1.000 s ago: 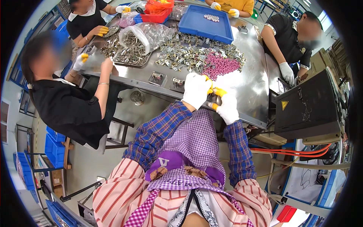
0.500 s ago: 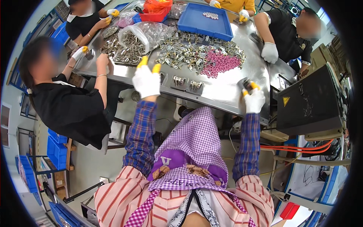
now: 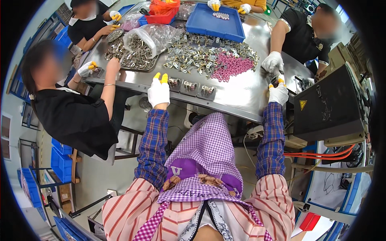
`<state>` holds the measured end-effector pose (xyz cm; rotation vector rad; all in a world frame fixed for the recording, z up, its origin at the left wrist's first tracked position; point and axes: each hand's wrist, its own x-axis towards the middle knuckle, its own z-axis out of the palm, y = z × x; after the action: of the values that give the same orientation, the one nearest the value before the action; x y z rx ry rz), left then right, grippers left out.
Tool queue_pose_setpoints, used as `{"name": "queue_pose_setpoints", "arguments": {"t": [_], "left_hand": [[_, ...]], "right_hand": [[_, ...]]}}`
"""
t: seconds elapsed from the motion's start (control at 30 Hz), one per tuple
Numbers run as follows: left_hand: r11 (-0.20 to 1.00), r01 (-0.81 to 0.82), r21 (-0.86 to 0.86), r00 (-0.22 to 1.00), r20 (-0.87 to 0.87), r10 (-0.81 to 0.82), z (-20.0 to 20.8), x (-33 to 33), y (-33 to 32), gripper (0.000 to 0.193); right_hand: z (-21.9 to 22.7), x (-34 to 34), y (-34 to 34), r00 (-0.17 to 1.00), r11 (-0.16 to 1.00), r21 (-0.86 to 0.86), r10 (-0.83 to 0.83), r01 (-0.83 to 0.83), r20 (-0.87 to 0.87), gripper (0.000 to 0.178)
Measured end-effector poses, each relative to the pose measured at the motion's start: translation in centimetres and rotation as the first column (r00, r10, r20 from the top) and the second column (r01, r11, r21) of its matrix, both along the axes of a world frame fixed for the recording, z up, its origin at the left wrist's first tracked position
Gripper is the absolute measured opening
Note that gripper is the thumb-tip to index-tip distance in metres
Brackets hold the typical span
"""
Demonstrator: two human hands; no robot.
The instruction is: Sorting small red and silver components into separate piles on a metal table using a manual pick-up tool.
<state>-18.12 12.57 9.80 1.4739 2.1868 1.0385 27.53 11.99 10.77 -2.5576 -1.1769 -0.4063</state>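
Silvery metal tabletop [image 3: 241, 91] bears small pink rings [image 3: 231, 69] beyond the white-gloved left hand [image 3: 159, 93], fingers slightly parted, empty, and white-gloved right hand [image 3: 278, 94], fingers pinching a small dark part [image 3: 274, 80].

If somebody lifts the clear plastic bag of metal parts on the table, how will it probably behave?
The plastic bag will probably feel floppy, since its film is wrinkled. It may be heavy for its size, because many small metal parts lie in its open end. Some could spill, as that end looks untied.

shines as smooth metal across the surface [image 3: 237, 92]; looks like smooth plastic in the blue tray [image 3: 209, 30], matt cloth over the hands [image 3: 159, 94].
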Motion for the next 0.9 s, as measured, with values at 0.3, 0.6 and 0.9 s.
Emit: {"name": "queue_pose_setpoints", "arguments": {"t": [0.3, 0.6, 0.9], "left_hand": [[0.913, 0.407, 0.016, 0.910, 0.084, -0.407, -1.4, 1.9, 0.7, 0.036], [0.889, 0.457, 0.025, 0.736, -0.572, -0.363, -0.1, 3.8, 5.8, 0.024], [0.905, 0.422, -0.058, 0.886, -0.182, -0.426, 0.4, 4.3, 5.0, 0.020]], "right_hand": [[0.5, -0.1, 0.1, 1.000, 0.999, -0.035, 0.019, -0.020, -0.020, 0.044], [2.9, -6.0, 1.0, 0.982, 0.979, -0.176, 0.128, -0.103, 0.141, 0.044], [-1.9, -10.4, 4.6, 0.597, 0.599, -0.032, 0.800, -0.800, 0.065, 0.043]]}}
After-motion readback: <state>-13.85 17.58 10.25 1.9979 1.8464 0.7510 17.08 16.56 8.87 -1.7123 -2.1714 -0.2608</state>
